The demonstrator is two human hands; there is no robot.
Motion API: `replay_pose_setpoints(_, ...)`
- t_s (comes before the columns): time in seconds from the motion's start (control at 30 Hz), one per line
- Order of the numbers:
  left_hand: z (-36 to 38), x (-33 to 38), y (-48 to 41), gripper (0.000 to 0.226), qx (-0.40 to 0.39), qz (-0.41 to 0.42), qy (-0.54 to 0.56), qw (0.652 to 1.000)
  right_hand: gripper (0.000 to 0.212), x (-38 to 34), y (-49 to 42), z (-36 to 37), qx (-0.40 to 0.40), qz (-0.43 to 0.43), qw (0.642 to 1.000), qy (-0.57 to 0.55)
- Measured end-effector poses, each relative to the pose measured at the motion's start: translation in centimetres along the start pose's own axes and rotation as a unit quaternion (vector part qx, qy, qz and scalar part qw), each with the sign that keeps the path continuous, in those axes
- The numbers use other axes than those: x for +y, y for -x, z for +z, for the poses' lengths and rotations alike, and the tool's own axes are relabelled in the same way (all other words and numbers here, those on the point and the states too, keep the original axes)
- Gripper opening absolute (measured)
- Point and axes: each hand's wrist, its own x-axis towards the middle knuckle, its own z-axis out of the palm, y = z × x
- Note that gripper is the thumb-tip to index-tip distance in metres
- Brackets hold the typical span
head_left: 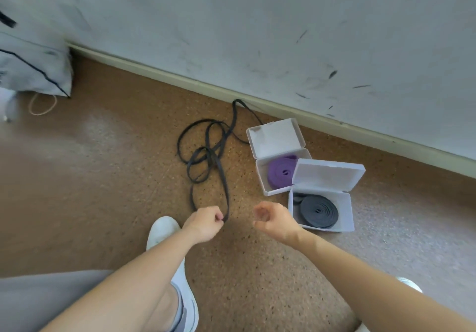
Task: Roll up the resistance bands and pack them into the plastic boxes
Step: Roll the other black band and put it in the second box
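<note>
Black flat rubber resistance band (206, 151) is lying tangled on the carpet, stretching straight away from the left hand (204, 225), whose fingers are pinching its near loop end. Right hand (273, 219), just beside, is hovering half-curled and grasping nothing.

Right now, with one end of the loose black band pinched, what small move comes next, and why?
Probably bring the right hand across to the pinched end. The left hand holds the near loop of the loose black band, which still lies tangled on the carpet, while the right hand is empty and half-curled. Both open boxes already hold rolled bands, so this one needs coiling first.
</note>
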Motion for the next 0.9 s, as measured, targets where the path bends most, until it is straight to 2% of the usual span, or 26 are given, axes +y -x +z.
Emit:
replay_pose_setpoints(0.07, -1.7, 1.9, 1.3, 0.014, -0.029, 0.039, 0.070, 0.996, 0.066, -1.0, -0.6, 0.3, -0.009, -0.039, 0.999, 0.006)
replay_pose_setpoints(0.17, -5.9, 5.3, 4.3, 0.005, -0.039, 0.096, 0.187, 0.977, 0.094, -3.3, -1.3, 0.7, -0.037, -0.101, 0.994, 0.023)
replay_pose_setpoints(0.3, -13.3, 9.0, 8.2, 0.011, -0.004, 0.169, 0.284, 0.944, 0.104, -7.5, -1.2, -0.1, -0.024, -0.124, 0.991, -0.052)
replay_pose_setpoints(0.43, -21.2, 12.9, 12.1, 0.025, 0.019, 0.205, 0.460, 0.864, 0.115, -12.3, -0.9, -2.0, 0.040, -0.164, 0.984, -0.057)
replay_pose_setpoints(0.5, -24.5, 15.0, 13.9, 0.027, 0.007, 0.199, 0.550, 0.811, 0.113, -14.6, -0.1, -3.4, 0.062, -0.157, 0.985, -0.045)
replay_pose_setpoints(0.57, -27.4, 17.1, 16.2, 0.026, -0.012, 0.204, 0.616, 0.761, 0.102, -16.4, 0.6, -4.7, 0.059, -0.135, 0.988, -0.038)
replay_pose_setpoints(0.7, -31.2, 20.1, 20.6, 0.006, -0.055, 0.275, 0.662, 0.695, 0.091, -19.1, 2.0, -6.7, 0.061, -0.112, 0.990, -0.055)
replay_pose_setpoints(0.87, -33.5, 21.2, 24.3, 0.008, -0.095, 0.346, 0.715, 0.600, 0.067, -22.2, 4.4, -8.0, 0.082, -0.113, 0.987, -0.080)
replay_pose_setpoints(0.9, -33.7, 21.3, 24.6, 0.007, -0.101, 0.355, 0.721, 0.587, 0.056, -22.5, 4.5, -8.1, 0.082, -0.109, 0.987, -0.082)
